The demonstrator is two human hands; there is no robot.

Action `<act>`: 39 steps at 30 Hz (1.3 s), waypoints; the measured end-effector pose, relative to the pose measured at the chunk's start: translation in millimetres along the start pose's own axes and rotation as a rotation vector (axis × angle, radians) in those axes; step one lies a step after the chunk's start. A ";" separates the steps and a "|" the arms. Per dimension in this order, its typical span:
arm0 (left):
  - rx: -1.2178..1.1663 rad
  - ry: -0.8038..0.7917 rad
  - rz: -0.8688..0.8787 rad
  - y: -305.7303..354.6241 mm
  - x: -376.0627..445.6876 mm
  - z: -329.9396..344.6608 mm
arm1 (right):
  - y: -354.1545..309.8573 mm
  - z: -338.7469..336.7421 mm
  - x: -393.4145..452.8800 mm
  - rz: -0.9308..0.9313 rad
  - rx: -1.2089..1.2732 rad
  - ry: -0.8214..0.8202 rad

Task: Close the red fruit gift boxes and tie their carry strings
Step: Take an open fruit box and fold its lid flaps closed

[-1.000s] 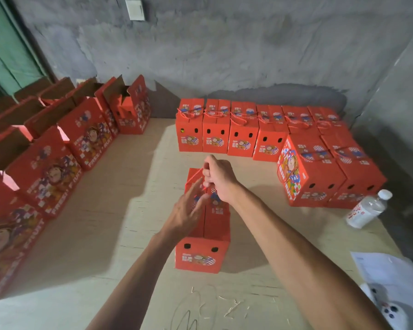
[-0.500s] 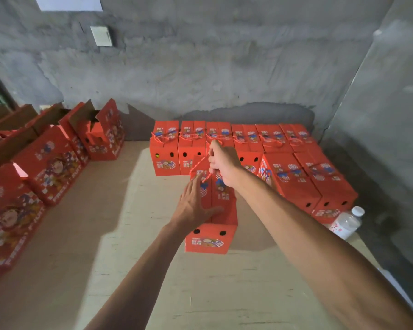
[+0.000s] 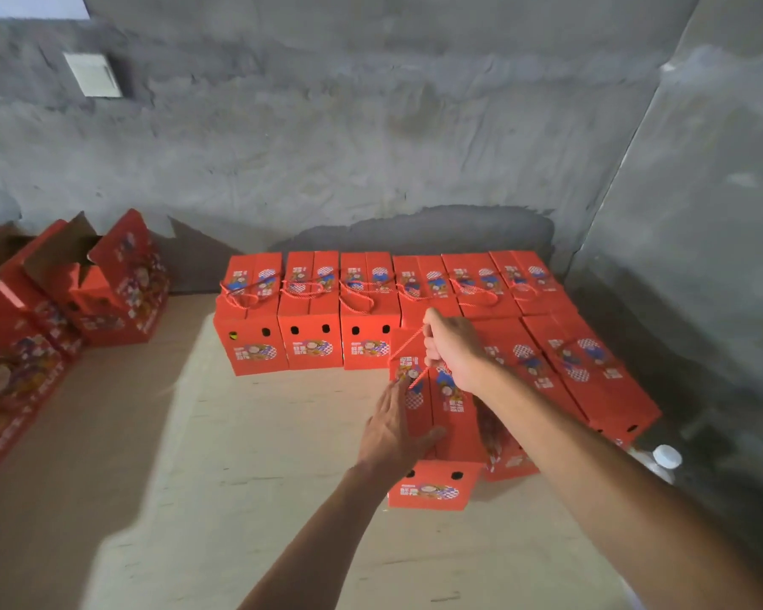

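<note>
At far left on the tabletop point(image 3: 247, 455) we see a row of open red fruit gift boxes point(image 3: 102, 297), their flaps standing up and brown card showing inside; the nearest of them is cut off by the left edge. High on the grey wall point(image 3: 371, 138) above them sits a pale switch plate point(image 3: 92, 74).

Moving right, along the foot of the wall stands a row of closed gift boxes point(image 3: 309, 314), side by side and touching, each with a red string lying looped across its lid and two dark holes in its near face.

Just near of that row, right of centre, is the red gift box being worked on point(image 3: 452, 416), lid flaps folded together. Our left hand point(image 3: 393, 429) rests flat on its left lid flap, fingers straight and pressing down, thumb lying across the seam. Our right hand point(image 3: 452, 350) is above the far end of the same box, its grip curled tight around the red carry string point(image 3: 408, 345), which runs taut from the fist down to the lid near the left fingertips.

Further right, more closed boxes point(image 3: 591, 376) stand packed beside it, reaching toward the right wall. At the near right, partly hidden behind our right forearm, a clear bottle with a white cap point(image 3: 666, 457) stands just beside those boxes.
</note>
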State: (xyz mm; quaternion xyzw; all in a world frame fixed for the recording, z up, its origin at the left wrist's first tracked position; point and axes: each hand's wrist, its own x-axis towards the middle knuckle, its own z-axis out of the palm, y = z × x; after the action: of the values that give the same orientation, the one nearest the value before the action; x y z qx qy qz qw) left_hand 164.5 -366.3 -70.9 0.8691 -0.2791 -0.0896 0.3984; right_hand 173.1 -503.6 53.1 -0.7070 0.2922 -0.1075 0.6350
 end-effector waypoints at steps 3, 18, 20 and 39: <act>0.075 -0.024 0.010 -3.7 24.1 20.1 | 9.3 -10.1 27.2 0.010 -0.039 0.027; -0.010 0.101 0.239 -30.6 72.8 74.1 | 41.1 -17.9 83.9 -0.077 -0.049 0.062; 0.014 0.096 0.238 -29.9 72.1 75.0 | 43.9 -11.7 80.0 -0.102 -0.050 0.079; -0.124 0.043 0.198 -8.7 64.8 88.8 | 61.6 1.8 60.5 -0.071 -0.138 0.180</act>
State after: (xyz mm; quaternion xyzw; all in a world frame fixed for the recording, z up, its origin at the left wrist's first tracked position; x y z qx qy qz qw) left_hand 188.2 -454.9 -132.2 0.8129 -0.3488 -0.0483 0.4639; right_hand 205.7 -536.8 -19.6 -0.7466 0.3296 -0.1727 0.5515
